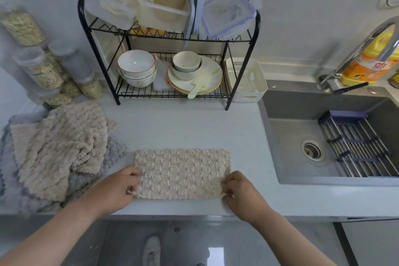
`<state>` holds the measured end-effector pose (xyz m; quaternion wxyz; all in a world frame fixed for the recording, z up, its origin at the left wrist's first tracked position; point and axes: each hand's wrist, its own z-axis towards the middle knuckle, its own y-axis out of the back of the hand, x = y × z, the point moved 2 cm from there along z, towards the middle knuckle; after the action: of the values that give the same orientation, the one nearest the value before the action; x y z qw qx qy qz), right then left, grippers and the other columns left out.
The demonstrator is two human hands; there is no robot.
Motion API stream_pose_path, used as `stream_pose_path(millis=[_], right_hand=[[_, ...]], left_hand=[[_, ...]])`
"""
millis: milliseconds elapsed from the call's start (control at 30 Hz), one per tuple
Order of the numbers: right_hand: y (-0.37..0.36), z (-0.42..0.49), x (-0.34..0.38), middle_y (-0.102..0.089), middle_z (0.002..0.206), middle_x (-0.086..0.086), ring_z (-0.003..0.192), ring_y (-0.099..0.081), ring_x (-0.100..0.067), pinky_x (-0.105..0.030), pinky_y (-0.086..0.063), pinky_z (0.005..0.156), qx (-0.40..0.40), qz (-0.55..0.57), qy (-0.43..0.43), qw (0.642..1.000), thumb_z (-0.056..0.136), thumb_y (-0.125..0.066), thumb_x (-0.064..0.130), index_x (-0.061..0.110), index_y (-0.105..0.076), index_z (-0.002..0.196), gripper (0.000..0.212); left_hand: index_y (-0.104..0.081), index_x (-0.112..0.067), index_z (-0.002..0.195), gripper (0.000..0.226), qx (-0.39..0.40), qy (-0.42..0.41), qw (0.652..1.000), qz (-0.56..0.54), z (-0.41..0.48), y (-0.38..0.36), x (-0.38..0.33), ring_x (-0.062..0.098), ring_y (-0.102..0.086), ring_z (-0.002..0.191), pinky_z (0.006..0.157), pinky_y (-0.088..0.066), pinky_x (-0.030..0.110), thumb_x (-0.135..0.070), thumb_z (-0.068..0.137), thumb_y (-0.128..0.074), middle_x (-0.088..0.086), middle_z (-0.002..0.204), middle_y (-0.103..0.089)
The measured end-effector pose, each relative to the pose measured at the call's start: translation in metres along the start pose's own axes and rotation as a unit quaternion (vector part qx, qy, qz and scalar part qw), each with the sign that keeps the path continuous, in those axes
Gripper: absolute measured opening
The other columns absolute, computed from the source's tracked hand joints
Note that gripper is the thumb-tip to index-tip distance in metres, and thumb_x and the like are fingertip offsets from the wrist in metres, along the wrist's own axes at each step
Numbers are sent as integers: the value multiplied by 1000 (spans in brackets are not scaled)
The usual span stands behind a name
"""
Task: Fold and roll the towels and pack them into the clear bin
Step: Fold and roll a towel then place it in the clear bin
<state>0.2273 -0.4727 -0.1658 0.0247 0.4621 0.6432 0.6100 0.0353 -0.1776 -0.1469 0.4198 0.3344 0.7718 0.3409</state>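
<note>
A beige fluffy towel lies folded flat as a rectangle on the white counter near its front edge. My left hand pinches its near left corner. My right hand pinches its near right corner. A pile of loose towels, beige on top and grey beneath, lies at the left of the counter. Several clear plastic bins with lids sit on the top shelf of the black wire rack; one clear bin there holds a tan bag.
The black wire rack holds bowls and plates on its lower shelf, with a white tray beside it. Jars of grain stand at back left. A grey sink with faucet and drying rack is on the right.
</note>
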Motion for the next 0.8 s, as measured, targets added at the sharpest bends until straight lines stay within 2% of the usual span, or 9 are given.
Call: stream_pose_path(millis=[67,133,200,233,333,400,533,633,800], right_hand=[[1,-2,3,-49,99,4,84,-55,-8,-10,-42,80,-30,58,-32,997,74,-62,10,11,-70,85,14],[9,0,9,-57,110,0,92,-59,-7,-14,-44,82,-105,147,-121,976,77,-64,17,13,-69,105,28],[16,13,10,-62,117,-5,98,-62,-18,-25,-46,78,-139,222,-261,929,82,-64,22,10,-58,125,45],[19,20,12,-63,112,-8,93,-63,-23,-27,-46,74,-124,265,-319,902,83,-64,22,8,-55,127,47],[28,40,19,-55,67,-10,53,-50,-22,-27,-39,54,-104,359,-395,839,75,-67,14,7,-55,78,15],[32,46,23,-53,58,-8,48,-48,-20,-23,-37,48,-68,335,-415,844,76,-70,11,7,-51,66,22],[32,44,23,-46,54,-5,42,-41,-18,-16,-32,39,7,307,-419,855,80,-63,12,10,-49,65,20],[43,36,3,-45,58,-5,47,-38,-18,-23,-30,46,-51,315,-399,860,77,-60,7,10,-51,67,13],[85,30,-24,-45,60,-5,48,-37,-18,-23,-30,44,-124,316,-385,858,76,-58,-1,10,-52,70,14]], left_hand=[[-63,-27,61,21,-37,9,999,-12,-5,1,-1,-1,-49,107,82,-31,6,-41,76,-63,-21,118,-46],[-66,-30,63,31,-154,-26,988,12,-3,12,-8,10,-53,100,86,-38,25,-58,72,-56,-18,102,-49],[-70,-34,92,33,-221,-60,973,19,9,25,-27,11,-45,104,91,-39,33,-59,73,-60,-17,104,-46],[-64,-35,114,45,-202,-55,978,3,17,27,-40,8,-39,109,96,-36,30,-56,73,-67,-18,111,-43],[-29,-38,146,98,-86,-29,995,-29,52,14,-73,8,-30,121,105,-31,28,-58,63,-77,-15,128,-34],[-20,-38,150,114,-39,-14,999,-6,67,-1,-83,12,-27,125,110,-27,31,-67,55,-76,-13,134,-30],[-19,-38,150,118,-29,4,998,50,78,-22,-83,15,-22,126,112,-19,33,-74,52,-73,-11,137,-26],[-14,-39,151,120,-19,-13,996,84,94,-26,-103,18,-19,131,113,-17,35,-76,51,-71,-8,141,-21],[-12,-34,151,116,-9,-66,993,102,133,-20,-156,24,-20,135,114,-19,38,-74,57,-67,-2,145,-23]])
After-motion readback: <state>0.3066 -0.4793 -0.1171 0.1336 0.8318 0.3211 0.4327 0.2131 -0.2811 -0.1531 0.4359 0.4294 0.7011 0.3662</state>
